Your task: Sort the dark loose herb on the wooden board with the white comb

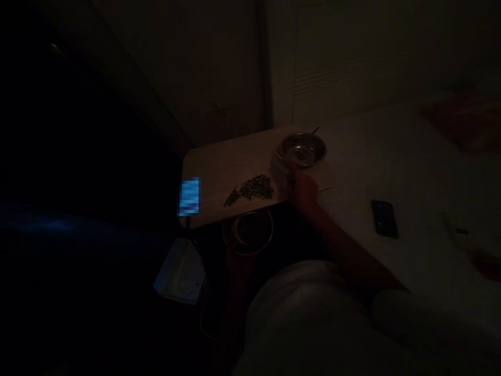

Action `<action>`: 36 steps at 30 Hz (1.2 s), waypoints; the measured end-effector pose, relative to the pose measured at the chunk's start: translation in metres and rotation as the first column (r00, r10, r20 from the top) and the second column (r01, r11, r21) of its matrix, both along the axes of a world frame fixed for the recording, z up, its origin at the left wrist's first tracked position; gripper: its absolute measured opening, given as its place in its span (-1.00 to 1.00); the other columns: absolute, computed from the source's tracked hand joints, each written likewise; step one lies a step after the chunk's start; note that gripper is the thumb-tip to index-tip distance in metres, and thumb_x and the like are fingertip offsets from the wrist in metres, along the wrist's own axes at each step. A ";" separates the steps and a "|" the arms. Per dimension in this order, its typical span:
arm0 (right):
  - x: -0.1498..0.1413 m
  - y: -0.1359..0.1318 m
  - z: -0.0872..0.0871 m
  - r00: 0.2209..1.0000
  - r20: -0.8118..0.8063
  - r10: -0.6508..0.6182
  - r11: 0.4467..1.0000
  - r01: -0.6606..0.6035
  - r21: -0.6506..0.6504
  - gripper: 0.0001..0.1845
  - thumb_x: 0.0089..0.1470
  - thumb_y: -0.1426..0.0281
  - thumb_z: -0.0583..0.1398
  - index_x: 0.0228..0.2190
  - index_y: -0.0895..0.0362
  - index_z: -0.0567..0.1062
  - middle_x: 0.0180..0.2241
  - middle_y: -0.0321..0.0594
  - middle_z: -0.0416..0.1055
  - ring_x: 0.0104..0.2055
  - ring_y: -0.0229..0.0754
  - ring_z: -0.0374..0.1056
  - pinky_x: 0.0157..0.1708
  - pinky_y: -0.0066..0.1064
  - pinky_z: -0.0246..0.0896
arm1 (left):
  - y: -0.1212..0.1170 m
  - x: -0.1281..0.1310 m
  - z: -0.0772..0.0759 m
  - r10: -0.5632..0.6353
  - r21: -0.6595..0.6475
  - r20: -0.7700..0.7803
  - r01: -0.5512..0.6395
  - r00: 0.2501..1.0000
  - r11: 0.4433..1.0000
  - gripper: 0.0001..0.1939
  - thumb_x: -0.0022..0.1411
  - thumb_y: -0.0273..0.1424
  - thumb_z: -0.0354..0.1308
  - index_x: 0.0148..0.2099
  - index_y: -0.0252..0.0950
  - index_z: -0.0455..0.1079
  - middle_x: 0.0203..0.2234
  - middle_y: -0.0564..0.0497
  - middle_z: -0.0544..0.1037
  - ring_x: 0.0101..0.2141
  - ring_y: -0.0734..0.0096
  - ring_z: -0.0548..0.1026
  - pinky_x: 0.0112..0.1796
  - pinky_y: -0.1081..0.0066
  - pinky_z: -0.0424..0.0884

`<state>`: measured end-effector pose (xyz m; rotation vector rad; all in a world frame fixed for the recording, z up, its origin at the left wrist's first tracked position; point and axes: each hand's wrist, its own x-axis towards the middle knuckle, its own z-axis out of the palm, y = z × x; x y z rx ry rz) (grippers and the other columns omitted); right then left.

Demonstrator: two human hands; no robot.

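Observation:
The room is very dark. My right hand (302,189) reaches over a small pale tabletop (219,162) and grips a pale flat strip (279,165) beside a steel bowl (304,149) that stands on the table's far right. A pile of small dark grains (252,189) lies near the table's front edge, left of this hand. Just below that edge hangs a second steel bowl (247,231). My left hand (236,261) shows only dimly under it and seems to hold it from beneath.
A phone with a lit blue screen (190,196) rests at the table's left front corner. A dark phone (384,219) lies on the pale bedding (410,172) at right. A white packet (180,271) and a cable lie on the floor.

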<state>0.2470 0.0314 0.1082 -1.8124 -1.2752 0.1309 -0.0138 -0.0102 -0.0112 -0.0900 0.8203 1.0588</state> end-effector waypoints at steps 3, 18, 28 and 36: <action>0.001 0.001 -0.002 1.000 0.018 -0.007 1.000 0.007 0.013 -0.49 0.18 0.38 0.08 0.17 0.00 0.34 -0.42 -0.17 0.43 -0.24 0.04 0.45 -0.14 -0.02 0.26 | 0.000 -0.001 -0.003 0.007 -0.002 0.016 -0.007 1.000 1.000 -0.63 0.17 -0.35 0.11 0.04 -0.19 0.47 -0.06 -0.10 0.59 0.14 -0.01 0.38 0.12 -0.15 0.23; 0.000 0.000 0.000 1.000 0.019 -0.008 0.997 0.010 -0.077 -0.49 0.22 0.35 0.03 0.19 0.02 0.31 -0.34 -0.10 0.46 -0.18 0.08 0.44 -0.11 -0.01 0.24 | 0.001 0.000 -0.003 -0.020 -0.001 0.009 0.020 1.000 1.000 -0.64 0.18 -0.32 0.10 0.03 -0.19 0.47 -0.07 -0.09 0.59 0.12 0.02 0.40 0.10 -0.07 0.29; 0.002 0.002 -0.005 0.999 0.040 -0.016 1.000 0.016 0.008 -0.53 0.19 0.37 0.03 0.11 0.08 0.39 -0.41 -0.16 0.45 -0.26 -0.01 0.45 -0.15 -0.10 0.28 | 0.001 0.000 -0.003 0.004 0.002 0.028 -0.004 1.000 1.000 -0.62 0.16 -0.37 0.12 0.04 -0.19 0.46 -0.06 -0.09 0.59 0.15 0.02 0.37 0.13 -0.07 0.25; -0.005 -0.001 0.003 0.998 0.021 -0.057 0.996 0.058 -0.070 -0.50 0.09 0.36 0.11 0.09 0.06 0.43 -0.45 -0.14 0.41 -0.26 0.13 0.45 -0.13 0.10 0.23 | -0.002 0.003 -0.003 0.064 -0.039 0.005 -0.064 0.998 0.997 -0.60 0.14 -0.36 0.13 0.04 -0.25 0.44 -0.08 -0.12 0.59 0.06 0.02 0.46 0.09 -0.07 0.30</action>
